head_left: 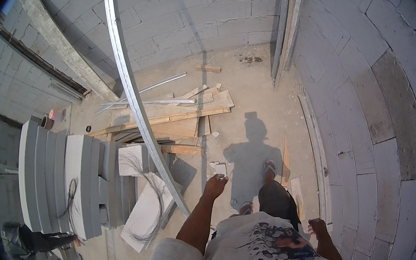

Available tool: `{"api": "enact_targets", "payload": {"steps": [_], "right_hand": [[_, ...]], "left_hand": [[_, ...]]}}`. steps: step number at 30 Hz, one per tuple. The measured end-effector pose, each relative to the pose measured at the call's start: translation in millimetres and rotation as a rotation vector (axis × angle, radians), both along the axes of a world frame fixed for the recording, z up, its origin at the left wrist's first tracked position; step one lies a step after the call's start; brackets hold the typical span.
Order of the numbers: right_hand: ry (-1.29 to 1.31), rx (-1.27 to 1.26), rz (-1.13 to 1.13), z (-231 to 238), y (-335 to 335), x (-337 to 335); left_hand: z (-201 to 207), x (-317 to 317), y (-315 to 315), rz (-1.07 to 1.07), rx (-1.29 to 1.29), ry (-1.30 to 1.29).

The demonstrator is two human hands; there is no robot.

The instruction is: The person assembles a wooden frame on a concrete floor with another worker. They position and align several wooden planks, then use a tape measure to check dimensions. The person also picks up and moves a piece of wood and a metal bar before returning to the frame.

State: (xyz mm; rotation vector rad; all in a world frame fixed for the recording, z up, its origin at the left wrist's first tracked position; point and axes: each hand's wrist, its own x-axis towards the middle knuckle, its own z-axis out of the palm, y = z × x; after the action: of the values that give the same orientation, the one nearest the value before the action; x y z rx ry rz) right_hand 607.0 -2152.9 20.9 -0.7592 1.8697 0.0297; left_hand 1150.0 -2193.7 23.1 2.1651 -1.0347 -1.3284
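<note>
Centrally, a small pale block (221, 169) is being seen at the fingers of the left hand (216, 186), near the shadow (255, 150) that is being cast on the sandy floor (244, 88). The block is presenting a flat, roughly rectangular, whitish face, brightly lit and plain; its finer texture is being lost at this small scale. Pale fragments are appearing just beside it. The left fingers are being held curled inward; whether the block is being grasped, or is lying on the floor beyond them, cannot be told. The right hand (317, 227) is being held lower, beside the body, with its fingers bent; whether anything is being gripped there cannot be told either.

To the left of the block, a row of thick pale slabs (79, 173) is standing on edge, with loops of dark wire (72, 192) being draped over part of it. Wooden boards (168, 129) are lying in a loose pile farther forward, and the view is being crossed by a long silvery metal bar (130, 82). On the right, the scene is being bounded by a grey block wall (340, 75).
</note>
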Motion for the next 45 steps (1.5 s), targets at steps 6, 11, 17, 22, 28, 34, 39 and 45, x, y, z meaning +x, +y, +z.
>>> {"api": "enact_targets", "payload": {"steps": [6,11,17,22,28,34,39,45], "right_hand": [[0.010,-0.102,0.205,-49.5,-288.4,25.4],[0.237,-0.191,0.748,-92.9,-510.3,94.1],[0.102,-0.394,0.867,-71.8,-710.3,302.1],[-0.048,-0.310,0.887,-127.0,-754.4,455.7],[0.028,-0.030,1.314,-266.4,-755.3,591.8],[-0.045,-0.101,1.614,-421.7,-762.9,725.7],[-0.141,-0.316,1.680,-493.8,-750.6,800.8],[-0.050,-0.435,1.715,-510.5,-715.3,836.6]], "left_hand": [[-69.2,21.8,1.0,-0.089,0.322,-0.174],[-61.5,27.0,-24.1,0.201,0.467,-0.091],[-45.2,42.2,-175.0,0.654,0.343,0.163],[-66.2,93.2,-285.1,0.506,0.378,0.237],[-94.5,133.7,-296.2,0.731,0.193,0.138],[-145.7,44.5,-276.8,1.500,0.667,0.323],[-172.4,-74.6,-319.9,0.841,0.787,0.364],[-196.5,-58.2,-368.8,0.929,0.605,0.496]]}}
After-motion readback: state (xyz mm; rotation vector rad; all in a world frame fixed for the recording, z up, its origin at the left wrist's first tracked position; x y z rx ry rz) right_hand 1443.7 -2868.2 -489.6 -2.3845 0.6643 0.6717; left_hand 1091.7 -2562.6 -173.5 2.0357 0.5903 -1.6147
